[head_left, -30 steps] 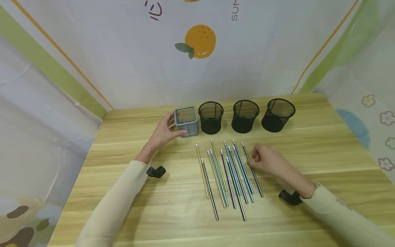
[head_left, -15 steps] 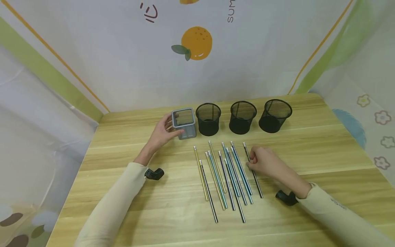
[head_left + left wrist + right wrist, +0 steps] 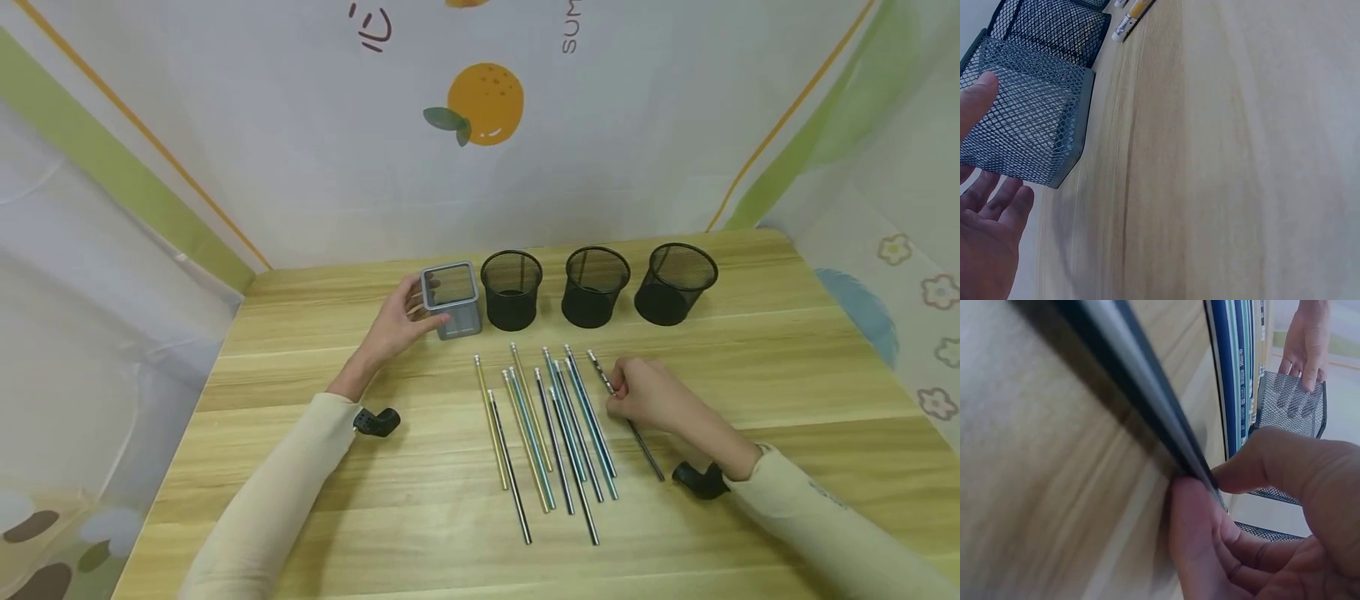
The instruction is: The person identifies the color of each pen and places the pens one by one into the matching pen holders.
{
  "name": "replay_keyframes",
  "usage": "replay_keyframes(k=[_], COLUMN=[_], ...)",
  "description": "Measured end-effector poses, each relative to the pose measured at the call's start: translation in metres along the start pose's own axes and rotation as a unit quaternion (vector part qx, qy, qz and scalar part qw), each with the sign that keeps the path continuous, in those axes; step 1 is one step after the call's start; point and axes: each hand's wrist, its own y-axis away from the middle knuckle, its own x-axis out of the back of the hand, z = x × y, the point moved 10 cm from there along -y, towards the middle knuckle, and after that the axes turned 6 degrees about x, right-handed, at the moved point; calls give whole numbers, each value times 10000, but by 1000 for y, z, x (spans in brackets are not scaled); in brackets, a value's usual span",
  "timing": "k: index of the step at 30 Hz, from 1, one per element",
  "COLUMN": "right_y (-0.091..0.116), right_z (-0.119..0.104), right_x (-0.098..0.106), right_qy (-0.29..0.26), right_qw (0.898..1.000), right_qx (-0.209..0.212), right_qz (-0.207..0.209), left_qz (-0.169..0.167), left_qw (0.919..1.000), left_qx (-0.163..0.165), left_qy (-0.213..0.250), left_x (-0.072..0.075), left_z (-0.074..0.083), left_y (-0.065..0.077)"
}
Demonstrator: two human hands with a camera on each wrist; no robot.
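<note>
My left hand [image 3: 397, 323] holds a grey square mesh pen holder [image 3: 467, 317] at the table's back. Its thumb lies on the front, with the other fingers at the left side and partly hidden behind the mesh. Between thumb and fingertips, my right hand [image 3: 648, 393] pinches a dark pencil [image 3: 647, 449] with a silvery eraser end, which slants across the wood; close up in the right wrist view, the same pencil [image 3: 1147, 394] runs into the pinch. Several gold, teal, blue and black pencils [image 3: 509, 467] lie roughly parallel left of that hand.
Three round black mesh pen holders stand right of the grey one: a left [image 3: 512, 308], a middle [image 3: 587, 307] and a right [image 3: 663, 303]. A printed curtain [image 3: 315, 167] hangs behind the wooden table [image 3: 787, 375].
My right hand now has the dark pencil pinched, and that pencil has turned, its lower end swinging right. The left hand stays at the grey holder; the view shifts slightly.
</note>
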Motion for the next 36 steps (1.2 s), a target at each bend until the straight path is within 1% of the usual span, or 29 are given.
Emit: replay_keyframes(k=[6,14,21,27,29,36], right_y=[3,8,11,13,14,19], right_z=[5,6,6,6,5,8], right_x=[1,12,28,37,41,59], right_qy=[-303,-586,-862,-1318,-1475,-1782], right_qw=[9993,9979,9960,9910,9888,9832], right_qx=[-53,43,166,132,177,382], right_qz=[-207,-263,-143,-186,-163,72], left_qz=[-15,-83,-145,-130,-126,-151], left_qw=[10000,9999,9999,9999,9998,9998], left_qx=[4,53,57,94,113,97], left_qy=[3,47,-12,-46,-61,-88], left_x=[-3,-5,-8,-6,-5,-5], left_z=[2,0,1,2,3,4], left_y=[-1,-2,-3,0,2,2])
